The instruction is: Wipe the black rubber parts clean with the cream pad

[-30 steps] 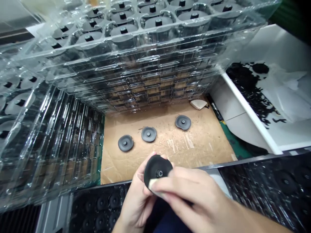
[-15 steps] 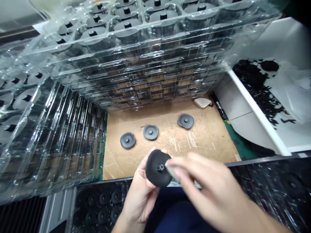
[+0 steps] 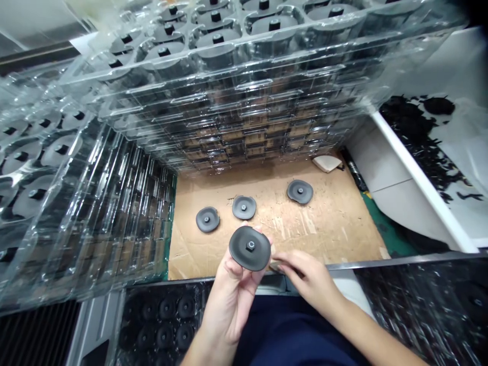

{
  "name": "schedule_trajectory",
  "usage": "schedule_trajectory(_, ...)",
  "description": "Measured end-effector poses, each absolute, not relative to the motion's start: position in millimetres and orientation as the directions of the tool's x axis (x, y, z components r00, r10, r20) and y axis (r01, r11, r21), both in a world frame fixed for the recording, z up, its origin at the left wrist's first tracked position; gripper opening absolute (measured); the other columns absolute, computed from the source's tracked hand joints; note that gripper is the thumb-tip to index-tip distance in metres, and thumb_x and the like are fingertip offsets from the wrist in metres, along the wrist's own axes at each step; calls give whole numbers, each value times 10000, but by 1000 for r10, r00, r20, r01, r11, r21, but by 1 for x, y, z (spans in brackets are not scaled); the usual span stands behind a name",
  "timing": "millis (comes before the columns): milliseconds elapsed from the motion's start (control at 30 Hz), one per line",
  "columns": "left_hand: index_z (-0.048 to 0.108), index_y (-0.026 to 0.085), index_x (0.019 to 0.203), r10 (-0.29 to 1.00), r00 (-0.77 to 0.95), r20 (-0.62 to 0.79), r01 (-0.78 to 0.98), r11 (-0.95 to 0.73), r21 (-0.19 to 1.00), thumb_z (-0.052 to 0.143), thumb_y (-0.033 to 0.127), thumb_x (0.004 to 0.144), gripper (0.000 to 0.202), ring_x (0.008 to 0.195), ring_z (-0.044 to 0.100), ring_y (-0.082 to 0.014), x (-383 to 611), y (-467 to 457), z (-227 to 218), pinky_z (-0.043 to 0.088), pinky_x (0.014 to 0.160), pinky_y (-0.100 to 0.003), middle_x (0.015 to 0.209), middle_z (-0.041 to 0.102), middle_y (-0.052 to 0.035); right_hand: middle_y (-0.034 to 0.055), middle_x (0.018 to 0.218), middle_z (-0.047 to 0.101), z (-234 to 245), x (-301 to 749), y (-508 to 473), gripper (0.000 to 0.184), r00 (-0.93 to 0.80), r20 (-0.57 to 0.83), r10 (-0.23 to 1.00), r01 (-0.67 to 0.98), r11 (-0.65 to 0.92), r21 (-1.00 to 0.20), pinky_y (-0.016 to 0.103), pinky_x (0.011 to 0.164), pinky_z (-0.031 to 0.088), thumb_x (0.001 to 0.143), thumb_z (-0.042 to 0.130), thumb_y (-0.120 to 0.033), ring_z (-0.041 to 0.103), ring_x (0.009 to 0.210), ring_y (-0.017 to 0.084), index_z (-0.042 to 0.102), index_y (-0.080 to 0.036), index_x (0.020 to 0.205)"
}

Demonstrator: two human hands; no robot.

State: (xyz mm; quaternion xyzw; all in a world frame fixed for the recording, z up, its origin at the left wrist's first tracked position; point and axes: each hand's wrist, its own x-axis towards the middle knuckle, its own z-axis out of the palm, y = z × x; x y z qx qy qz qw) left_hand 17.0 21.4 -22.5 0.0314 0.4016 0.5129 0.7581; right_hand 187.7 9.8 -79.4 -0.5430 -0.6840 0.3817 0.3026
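My left hand (image 3: 232, 300) grips a dark grey, rounded rubber-like disc (image 3: 242, 254) by its edge, with the small hub in its middle facing up. Close by the disc's right edge, my right hand (image 3: 310, 277) has its fingers pinched on a small pale piece (image 3: 275, 264), perhaps a cloth or pad; most of it is covered by the fingers. Beyond my hands, three similar discs lie apart on a cardboard sheet (image 3: 328, 231): a left disc (image 3: 211, 213), a middle disc (image 3: 247, 202) and a right disc (image 3: 305, 187).
Tall stacks of clear plastic trays (image 3: 244, 81) holding discs rise at the back and left. A white folded pad (image 3: 327, 162) lies at the cardboard's far right corner. To the right, a white bin (image 3: 423, 183) contains black scraps. Dark trays (image 3: 163, 325) sit below the front edge.
The disc in my left hand has tilted and risen slightly. My right hand has moved from over the disc's face to its lower right edge. The view has shifted a little.
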Motion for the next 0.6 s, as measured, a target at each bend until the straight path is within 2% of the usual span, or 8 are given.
schedule_trajectory(100, 605, 235, 1183, 802, 163, -574, -726, 492, 481, 762, 390, 619, 606, 1097, 605, -260, 19, 21, -21, 514, 900, -319, 1191, 655, -94, 41, 804, 708, -57, 187, 20, 202, -179, -17, 984, 521, 80, -849, 261, 602, 535, 887, 506, -249, 664, 691, 163, 687, -209, 966)
schedule_trajectory(167, 619, 229, 1159, 809, 166, -563, -708, 496, 504, 784, 371, 601, 598, 1097, 602, -249, 21, 20, -19, 519, 870, -281, 1189, 656, -87, 44, 912, 702, -28, 184, 31, 205, -106, 26, 994, 504, 76, -861, 265, 663, 536, 900, 496, -253, 660, 789, 165, 662, -216, 1015)
schedule_trajectory(233, 624, 236, 1148, 806, 177, -565, -690, 510, 513, 786, 358, 610, 575, 1087, 604, -233, 23, 18, -19, 514, 857, -257, 1169, 666, -68, 47, 982, 690, 1, 177, 38, 204, -56, 166, 985, 440, 173, -881, 275, 756, 526, 897, 506, -211, 639, 892, 168, 639, -213, 1052)
schedule_trajectory(300, 629, 246, 1137, 787, 201, -583, -672, 544, 502, 779, 339, 631, 535, 1073, 609, -226, 23, 16, -20, 504, 876, -259, 1136, 681, -52, 68, 930, 686, 22, 169, 39, 224, -173, 268, 948, 380, 315, -870, 279, 748, 522, 897, 478, -163, 633, 838, 166, 638, -168, 1054)
schedule_trajectory(333, 627, 252, 1137, 775, 204, -598, -660, 560, 501, 780, 309, 637, 527, 1064, 614, -225, 23, 15, -21, 501, 884, -265, 1125, 686, -48, 66, 887, 680, 28, 165, 39, 227, -265, 245, 933, 361, 331, -872, 270, 717, 522, 893, 468, -141, 629, 788, 157, 645, -154, 1034)
schedule_trajectory(400, 622, 258, 1142, 769, 169, -616, -646, 559, 520, 793, 235, 621, 548, 1037, 628, -216, 22, 15, -21, 508, 870, -259, 1113, 691, -43, 36, 800, 663, 32, 159, 40, 218, -436, 99, 895, 369, 278, -887, 238, 643, 508, 875, 476, -109, 614, 700, 134, 668, -160, 966)
schedule_trajectory(467, 633, 251, 1122, 773, 129, -621, -640, 543, 543, 814, 210, 582, 571, 994, 644, -203, 22, 17, -21, 522, 825, -231, 1062, 710, -34, 16, 775, 656, 30, 156, 43, 211, -464, 33, 885, 403, 244, -882, 224, 628, 494, 868, 489, -98, 609, 688, 123, 682, -172, 913)
schedule_trajectory(600, 665, 238, 1077, 758, 195, -622, -620, 587, 521, 835, 273, 546, 559, 990, 647, -214, 24, 19, -15, 513, 864, -250, 974, 728, -36, 74, 834, 668, 24, 154, 45, 236, -272, 313, 910, 335, 394, -856, 270, 712, 509, 900, 451, -135, 616, 760, 154, 653, -100, 1017)
